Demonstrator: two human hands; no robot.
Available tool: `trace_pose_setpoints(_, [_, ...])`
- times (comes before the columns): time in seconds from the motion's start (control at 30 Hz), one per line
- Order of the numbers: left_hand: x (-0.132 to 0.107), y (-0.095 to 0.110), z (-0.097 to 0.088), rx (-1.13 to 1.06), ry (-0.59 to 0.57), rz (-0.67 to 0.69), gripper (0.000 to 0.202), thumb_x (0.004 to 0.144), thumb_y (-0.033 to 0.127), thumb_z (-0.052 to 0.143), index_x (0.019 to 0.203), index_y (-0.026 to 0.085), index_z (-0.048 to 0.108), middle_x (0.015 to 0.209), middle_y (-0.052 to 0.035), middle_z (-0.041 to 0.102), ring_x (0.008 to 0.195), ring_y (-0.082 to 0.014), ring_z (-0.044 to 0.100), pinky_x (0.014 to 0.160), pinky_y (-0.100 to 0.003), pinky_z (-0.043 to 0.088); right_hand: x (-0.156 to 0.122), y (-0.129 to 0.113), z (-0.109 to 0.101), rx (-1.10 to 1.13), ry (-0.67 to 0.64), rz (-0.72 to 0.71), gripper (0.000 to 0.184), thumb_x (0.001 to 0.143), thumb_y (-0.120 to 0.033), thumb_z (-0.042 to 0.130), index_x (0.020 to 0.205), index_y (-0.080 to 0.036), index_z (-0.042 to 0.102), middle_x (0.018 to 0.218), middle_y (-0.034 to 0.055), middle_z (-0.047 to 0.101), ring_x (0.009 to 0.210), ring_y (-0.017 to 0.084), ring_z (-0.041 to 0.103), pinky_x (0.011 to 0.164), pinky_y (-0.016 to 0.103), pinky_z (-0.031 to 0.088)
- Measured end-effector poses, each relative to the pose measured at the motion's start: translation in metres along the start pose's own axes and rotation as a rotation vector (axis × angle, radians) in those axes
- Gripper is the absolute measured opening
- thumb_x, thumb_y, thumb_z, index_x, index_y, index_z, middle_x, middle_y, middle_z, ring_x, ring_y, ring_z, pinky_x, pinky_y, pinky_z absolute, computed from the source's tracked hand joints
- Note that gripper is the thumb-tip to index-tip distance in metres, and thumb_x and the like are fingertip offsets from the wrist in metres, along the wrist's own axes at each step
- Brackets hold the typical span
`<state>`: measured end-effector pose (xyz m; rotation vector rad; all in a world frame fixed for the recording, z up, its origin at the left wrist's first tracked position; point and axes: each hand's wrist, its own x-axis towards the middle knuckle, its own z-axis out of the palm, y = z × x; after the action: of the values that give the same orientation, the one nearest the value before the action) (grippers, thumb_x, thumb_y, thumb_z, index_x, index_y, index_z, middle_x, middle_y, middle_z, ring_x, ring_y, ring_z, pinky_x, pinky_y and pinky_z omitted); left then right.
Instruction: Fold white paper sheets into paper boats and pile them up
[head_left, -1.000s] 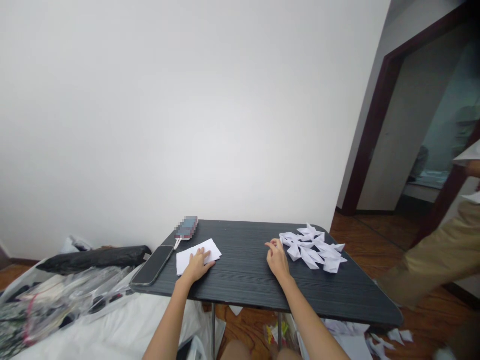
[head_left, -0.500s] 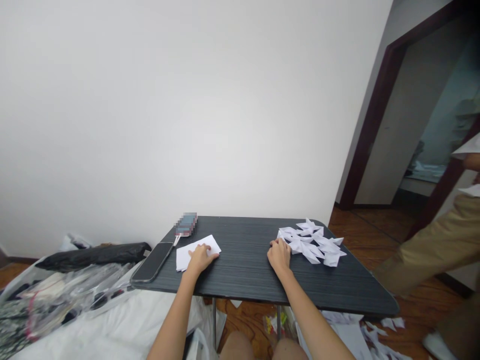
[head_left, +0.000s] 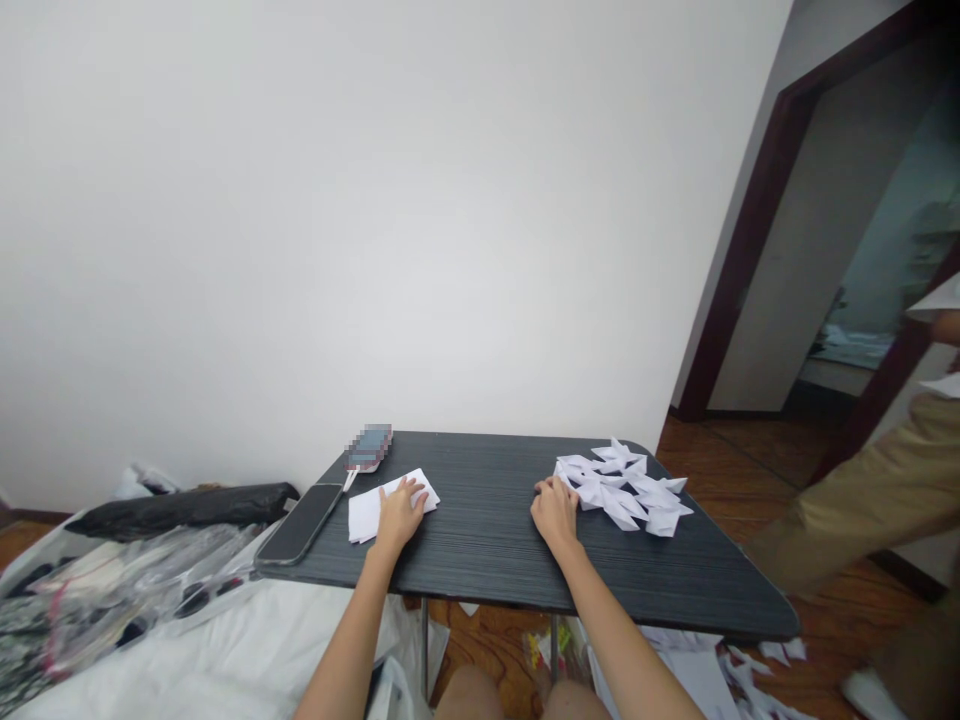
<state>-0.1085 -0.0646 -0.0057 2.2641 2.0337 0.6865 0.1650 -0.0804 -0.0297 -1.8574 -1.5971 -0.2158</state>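
My left hand (head_left: pixel 401 515) lies with fingers spread on a small stack of white paper sheets (head_left: pixel 365 515), at the left of the dark table. Its palm faces down, and the sheets fan out slightly beneath it. At the right, my right hand (head_left: pixel 556 512) rests on the tabletop with loosely bent fingers. It is against the left edge of a cluster of folded white paper stars (head_left: pixel 626 490). I see nothing held in it, though its fingertips are partly hidden. Several stars overlap in the cluster.
A phone (head_left: pixel 301 525) lies on the table's (head_left: pixel 480 540) left edge, with a blurred-out item (head_left: pixel 369 447) behind it. Bags (head_left: pixel 202 630) fill the floor at left; paper scraps (head_left: pixel 750 685) lie below right. A person in tan trousers (head_left: pixel 855 500) stands right.
My left hand has shifted slightly, and its fingers lie flatter and more spread on the paper. My right hand stays beside the stars. The camera view has moved a little.
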Motion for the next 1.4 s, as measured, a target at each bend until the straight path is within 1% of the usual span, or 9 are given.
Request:
trace_pose_setpoints(0.13, [0.012,0.000,0.008,0.118,-0.083,-0.171,0.062,0.073,0.056,0.028,0.117,0.014,0.040,0.128,-0.0153,0.031,0.120,-0.0315,0.019,0.091,-0.052,0.015,0.000,0.000,0.000,0.009,0.003,-0.005,0.024,0.066,-0.009,0.042,0.079,-0.015,0.061,0.088,0.0077,0.051,0.087,0.018,0.044,0.078,0.029,0.022])
trace_pose_setpoints(0.2, [0.014,-0.001,0.016,0.190,-0.079,-0.185,0.073,0.070,0.061,0.026,0.120,0.009,0.035,0.130,-0.0190,0.024,0.121,-0.0321,0.015,0.092,-0.051,0.011,0.000,0.000,0.000,0.012,0.004,-0.001,0.024,0.066,-0.009,0.042,0.079,-0.016,0.061,0.087,0.0074,0.051,0.087,0.018,0.044,0.078,0.029,0.022])
trace_pose_setpoints(0.4, [0.014,-0.007,0.027,0.231,-0.097,-0.170,0.063,0.074,0.053,0.025,0.121,0.012,0.034,0.131,-0.0180,0.023,0.122,-0.0291,0.014,0.093,-0.048,0.011,0.000,0.000,0.001,0.022,-0.006,-0.005,0.024,0.066,-0.009,0.041,0.078,-0.016,0.061,0.087,0.0071,0.051,0.088,0.018,0.044,0.078,0.030,0.022])
trace_pose_setpoints(0.6, [0.015,-0.007,0.022,0.212,-0.119,-0.168,0.055,0.075,0.048,0.028,0.119,0.016,0.035,0.131,-0.0154,0.025,0.121,-0.0283,0.018,0.092,-0.047,0.014,0.000,0.000,0.001,0.036,-0.018,0.010,0.024,0.066,-0.009,0.041,0.078,-0.016,0.061,0.085,0.0071,0.051,0.089,0.018,0.044,0.078,0.030,0.023])
trace_pose_setpoints(0.73, [0.019,-0.008,0.014,0.181,-0.121,-0.168,0.058,0.072,0.049,0.034,0.121,0.018,0.031,0.127,-0.0153,0.030,0.118,-0.0277,0.024,0.090,-0.046,0.020,0.000,0.000,0.001,0.045,-0.029,0.024,0.024,0.066,-0.009,0.041,0.079,-0.016,0.061,0.086,0.0073,0.051,0.089,0.019,0.044,0.078,0.030,0.023])
trace_pose_setpoints(0.83, [0.031,-0.010,0.004,0.161,-0.221,-0.159,0.067,0.062,0.056,0.043,0.119,0.022,0.034,0.121,-0.0154,0.035,0.113,-0.0308,0.029,0.084,-0.048,0.026,0.000,0.001,0.000,0.052,-0.042,0.039,0.025,0.066,-0.008,0.041,0.079,-0.016,0.061,0.087,0.0074,0.051,0.088,0.019,0.044,0.077,0.030,0.024])
trace_pose_setpoints(1.0, [0.053,-0.012,-0.011,0.155,-0.387,-0.182,0.079,0.047,0.061,0.054,0.117,0.029,0.036,0.121,-0.0147,0.031,0.114,-0.0350,0.024,0.084,-0.051,0.024,0.001,0.002,0.001,0.071,-0.036,0.044,0.024,0.066,-0.009,0.041,0.078,-0.016,0.061,0.085,0.0069,0.051,0.087,0.019,0.045,0.078,0.030,0.023])
trace_pose_setpoints(1.2, [0.062,-0.019,-0.011,0.149,-0.429,-0.156,0.073,0.045,0.061,0.055,0.110,0.031,0.039,0.118,-0.0118,0.034,0.111,-0.0340,0.029,0.082,-0.051,0.026,0.003,0.004,0.004,0.082,-0.037,0.065,0.024,0.065,-0.008,0.041,0.077,-0.016,0.061,0.085,0.0068,0.052,0.088,0.019,0.045,0.077,0.030,0.025])
trace_pose_setpoints(1.4, [0.074,-0.025,-0.010,0.153,-0.491,-0.099,0.084,0.036,0.063,0.059,0.110,0.029,0.038,0.115,-0.0139,0.037,0.110,-0.0354,0.030,0.080,-0.053,0.027,0.005,0.004,0.005,0.066,-0.049,0.067,0.024,0.064,-0.008,0.041,0.076,-0.017,0.061,0.084,0.0067,0.052,0.087,0.019,0.045,0.077,0.031,0.026])
